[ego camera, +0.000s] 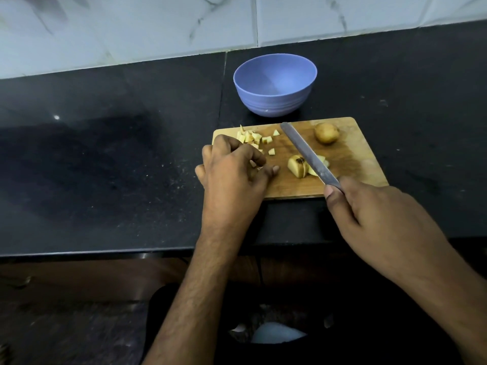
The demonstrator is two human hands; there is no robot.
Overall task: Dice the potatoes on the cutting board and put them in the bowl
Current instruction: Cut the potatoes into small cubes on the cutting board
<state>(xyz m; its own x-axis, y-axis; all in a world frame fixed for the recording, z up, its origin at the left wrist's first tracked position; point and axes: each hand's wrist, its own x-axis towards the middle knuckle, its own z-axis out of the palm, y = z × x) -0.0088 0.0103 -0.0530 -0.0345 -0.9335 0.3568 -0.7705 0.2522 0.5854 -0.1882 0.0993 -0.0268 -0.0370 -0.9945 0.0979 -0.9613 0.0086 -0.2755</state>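
A wooden cutting board (pixel 353 164) lies on the black counter. At its far left sits a heap of diced potato pieces (pixel 253 139). My left hand (pixel 232 169) rests over the near side of that heap with fingers curled, and a few pale pieces show between them. A sliced potato chunk (pixel 296 165) lies mid-board, and a whole potato (pixel 326 133) sits at the far right. My right hand (pixel 374 214) grips a knife (pixel 305 151) whose blade slants above the sliced chunk. Behind the board stands a blue bowl (pixel 274 101), and nothing shows inside it.
The black counter (pixel 105 167) stretches to the left and right of the board, with a seam running back beside the bowl. A white tiled wall (pixel 158 27) rises behind it. The counter's front edge runs just below the board.
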